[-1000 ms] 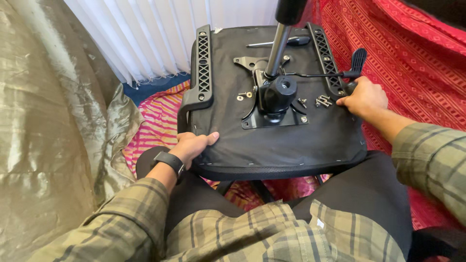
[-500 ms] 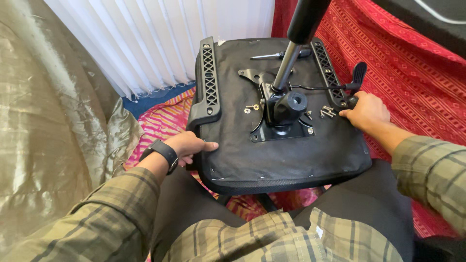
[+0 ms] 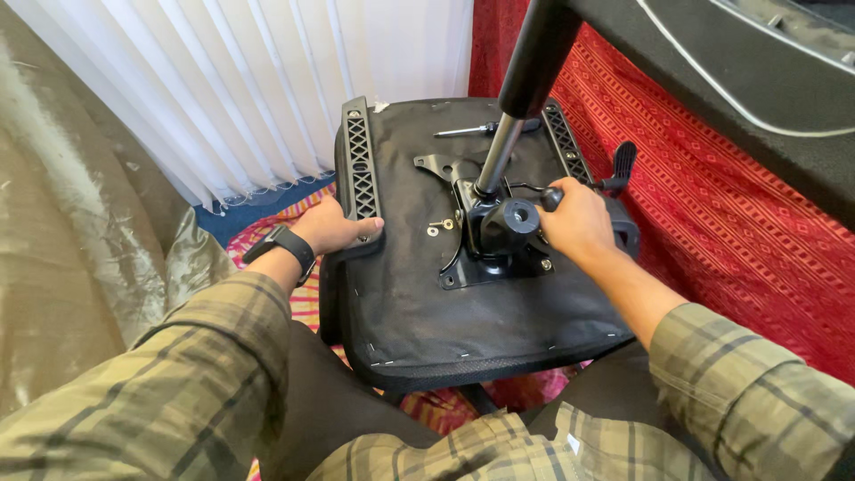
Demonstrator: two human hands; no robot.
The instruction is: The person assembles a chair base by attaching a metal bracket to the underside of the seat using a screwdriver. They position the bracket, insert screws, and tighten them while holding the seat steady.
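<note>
- White blinds (image 3: 267,80) hang behind our work, with a red patterned cloth (image 3: 712,205) to the right and a crinkled olive sheet (image 3: 80,223) to the left.
- We sit with an upturned chair seat (image 3: 463,303) resting across our lap, its black fabric underside facing up.
- Our left hand (image 3: 334,227) grips the seat's left edge, just beside the black lattice bracket (image 3: 358,169); the fingers are curled together around the rim, thumb on top (a black watch (image 3: 280,245) sits on that wrist).
- Our right hand (image 3: 574,223) is closed around a black lever handle at the right of the mechanism (image 3: 494,236); the fingers wrap it, pressed together, knuckles up.
- That mechanism is a black metal plate at the seat's middle, with a round knob (image 3: 515,216) facing us.
- From it a gas cylinder (image 3: 525,89) rises, thin and silver below, thick and black above, tilted up and to the right out of view.
- A second lattice bracket (image 3: 565,142) runs along the seat's right side, and a paddle lever (image 3: 623,162) sticks up beyond our right hand.
- A screwdriver (image 3: 485,129) lies on the fabric near the seat's far edge, well apart from both hands.
- Two small washers (image 3: 439,227) lie loose on the fabric, between the left bracket and the mechanism.
- Plaid sleeves cover both our forearms.
</note>
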